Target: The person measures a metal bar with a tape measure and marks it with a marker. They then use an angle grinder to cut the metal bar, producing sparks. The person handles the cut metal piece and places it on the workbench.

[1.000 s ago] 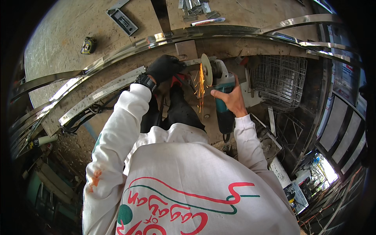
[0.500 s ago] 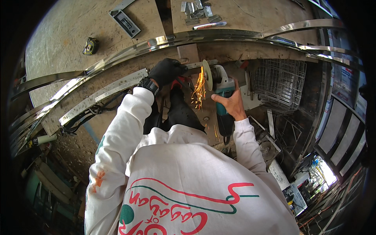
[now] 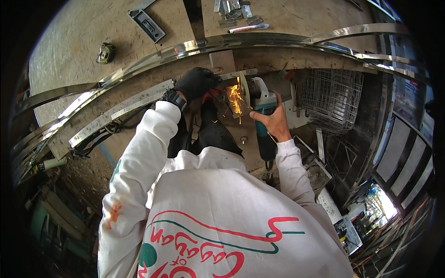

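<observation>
My bare right hand is wrapped around the teal and black body of an angle grinder. Its pale disc stands on edge against a narrow metal bar, and orange sparks spray down toward me. Left of the disc, my left hand, in a black glove, is closed on that bar. Its fingertips are partly hidden. A red tool part shows just below the glove. Beside my left wrist lies a long, scuffed metal rail.
Long shiny metal strips cross the bench beyond my hands. Farther back are a tape measure, a try square, a marker pen and several cut metal pieces. Wire mesh panels stand at right.
The sparks now fall in a shorter, more scattered spray below the disc. Both hands and the grinder stay almost in the same place.
</observation>
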Demonstrator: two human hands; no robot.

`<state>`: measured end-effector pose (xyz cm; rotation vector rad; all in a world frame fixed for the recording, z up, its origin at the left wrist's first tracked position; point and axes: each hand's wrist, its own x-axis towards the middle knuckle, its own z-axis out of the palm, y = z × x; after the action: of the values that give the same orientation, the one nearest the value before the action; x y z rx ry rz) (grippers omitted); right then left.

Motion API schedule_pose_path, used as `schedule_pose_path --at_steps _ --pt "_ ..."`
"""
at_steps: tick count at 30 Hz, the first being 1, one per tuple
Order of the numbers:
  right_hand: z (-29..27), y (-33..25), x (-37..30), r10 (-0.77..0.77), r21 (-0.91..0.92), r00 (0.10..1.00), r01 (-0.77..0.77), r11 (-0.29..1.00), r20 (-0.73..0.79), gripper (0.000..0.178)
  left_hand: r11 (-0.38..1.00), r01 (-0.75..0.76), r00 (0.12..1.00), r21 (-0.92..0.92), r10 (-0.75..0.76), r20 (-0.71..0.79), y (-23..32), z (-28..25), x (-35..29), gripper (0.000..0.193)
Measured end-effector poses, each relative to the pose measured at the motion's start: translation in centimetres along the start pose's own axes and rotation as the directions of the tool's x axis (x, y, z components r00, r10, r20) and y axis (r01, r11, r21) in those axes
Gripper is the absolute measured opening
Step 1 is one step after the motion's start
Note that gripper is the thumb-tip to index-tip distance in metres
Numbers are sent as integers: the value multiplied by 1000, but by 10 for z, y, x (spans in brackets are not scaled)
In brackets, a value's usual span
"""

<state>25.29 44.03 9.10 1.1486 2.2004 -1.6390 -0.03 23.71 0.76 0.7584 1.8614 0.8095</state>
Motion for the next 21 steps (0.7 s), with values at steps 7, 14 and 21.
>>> schedule_pose_path --at_steps 7,14,21 --pt "1 3 3 -32 26 999 32 999 15 94 985 -162 986 58 163 -17 -34 10 11 41" --pt "-2 -1 6 -67 52 998 67 996 10 94 998 -69 998 4 69 -10 -11 4 4 41" --pt "-2 -10 9 -73 91 997 71 993 13 96 980 -144 989 135 145 0 -22 9 6 22"
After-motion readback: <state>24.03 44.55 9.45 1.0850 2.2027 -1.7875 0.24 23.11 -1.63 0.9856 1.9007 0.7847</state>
